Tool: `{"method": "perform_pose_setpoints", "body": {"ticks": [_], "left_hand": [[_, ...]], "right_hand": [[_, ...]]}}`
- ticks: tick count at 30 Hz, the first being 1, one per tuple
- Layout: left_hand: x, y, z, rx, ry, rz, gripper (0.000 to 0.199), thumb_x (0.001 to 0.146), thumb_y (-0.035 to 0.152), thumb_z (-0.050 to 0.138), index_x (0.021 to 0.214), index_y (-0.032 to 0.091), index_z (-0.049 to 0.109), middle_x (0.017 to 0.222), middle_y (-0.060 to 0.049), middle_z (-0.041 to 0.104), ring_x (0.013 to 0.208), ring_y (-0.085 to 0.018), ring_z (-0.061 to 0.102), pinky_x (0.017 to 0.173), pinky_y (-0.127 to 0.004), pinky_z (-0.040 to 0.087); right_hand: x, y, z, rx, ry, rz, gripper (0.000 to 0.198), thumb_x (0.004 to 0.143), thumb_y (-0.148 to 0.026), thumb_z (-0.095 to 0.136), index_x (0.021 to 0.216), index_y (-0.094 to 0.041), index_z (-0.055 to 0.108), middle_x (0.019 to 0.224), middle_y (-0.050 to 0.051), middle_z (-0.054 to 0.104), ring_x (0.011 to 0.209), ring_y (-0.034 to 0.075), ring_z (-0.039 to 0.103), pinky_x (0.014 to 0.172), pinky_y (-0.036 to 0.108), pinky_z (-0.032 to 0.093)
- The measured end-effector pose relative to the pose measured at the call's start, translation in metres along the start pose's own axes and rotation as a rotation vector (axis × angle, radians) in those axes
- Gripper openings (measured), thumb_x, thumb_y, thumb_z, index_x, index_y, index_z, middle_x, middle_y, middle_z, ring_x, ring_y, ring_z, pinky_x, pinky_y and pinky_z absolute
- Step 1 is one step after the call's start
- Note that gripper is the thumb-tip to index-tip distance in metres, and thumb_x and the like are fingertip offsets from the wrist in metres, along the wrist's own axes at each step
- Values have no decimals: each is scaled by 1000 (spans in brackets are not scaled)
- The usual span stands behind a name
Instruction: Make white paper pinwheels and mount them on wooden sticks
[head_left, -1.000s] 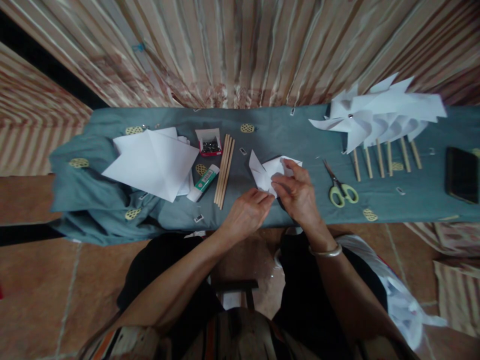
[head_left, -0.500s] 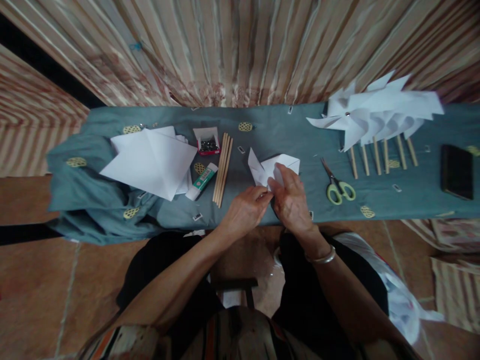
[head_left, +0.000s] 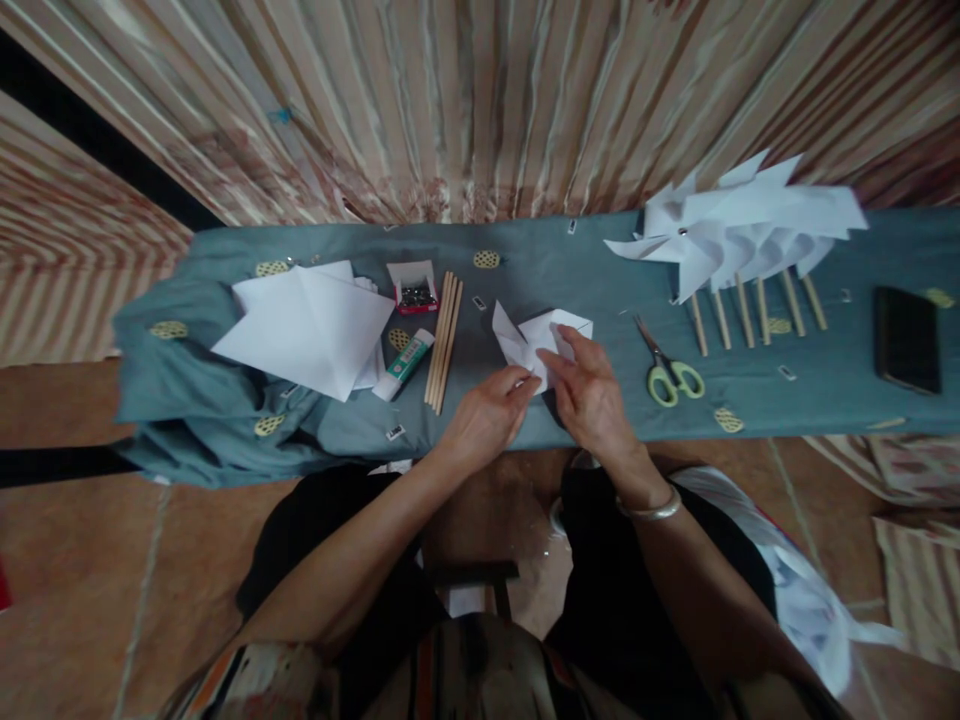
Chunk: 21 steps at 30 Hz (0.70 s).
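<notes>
At the tabletop's (head_left: pixel 570 280) left end I note loose white sheets (head_left: pixel 304 330), then an open box of pins (head_left: pixel 416 295) above a glue stick (head_left: pixel 405 367), and wooden sticks (head_left: pixel 444 340) just beside them. The folded white paper (head_left: pixel 536 332) lies by the near edge, around mid-length. My left hand (head_left: pixel 486 412) has fingers closed on its near corner. My right hand (head_left: pixel 592 390), bunched over the paper half a second ago, now shows fingers parted against it; whether they pinch a flap, I cannot tell. I judge this a readjusted hold, the paper not yet released. Rightward lie scissors (head_left: pixel 670 375), paper pinwheels (head_left: pixel 750 230) along the far edge, and a dark phone (head_left: pixel 907 340).
</notes>
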<state>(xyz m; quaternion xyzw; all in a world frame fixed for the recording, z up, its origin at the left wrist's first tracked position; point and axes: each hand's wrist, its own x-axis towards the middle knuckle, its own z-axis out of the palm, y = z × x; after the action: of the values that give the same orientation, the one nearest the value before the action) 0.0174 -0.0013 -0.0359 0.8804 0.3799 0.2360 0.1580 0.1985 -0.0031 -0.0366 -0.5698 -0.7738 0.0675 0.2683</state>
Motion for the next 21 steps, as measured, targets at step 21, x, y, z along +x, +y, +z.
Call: {"method": "perform_pose_setpoints", "body": {"ticks": [21], "left_hand": [[6,-24,-19,143,62,11,25,90,9,50,107,15,68,112,-10,68,102,-22,65,90,-37,55]], "right_hand": [[26,59,-21,244,34,429,38,82,-39,59,108,-16,74,96,11,77,86,27,71,83,44,55]]}}
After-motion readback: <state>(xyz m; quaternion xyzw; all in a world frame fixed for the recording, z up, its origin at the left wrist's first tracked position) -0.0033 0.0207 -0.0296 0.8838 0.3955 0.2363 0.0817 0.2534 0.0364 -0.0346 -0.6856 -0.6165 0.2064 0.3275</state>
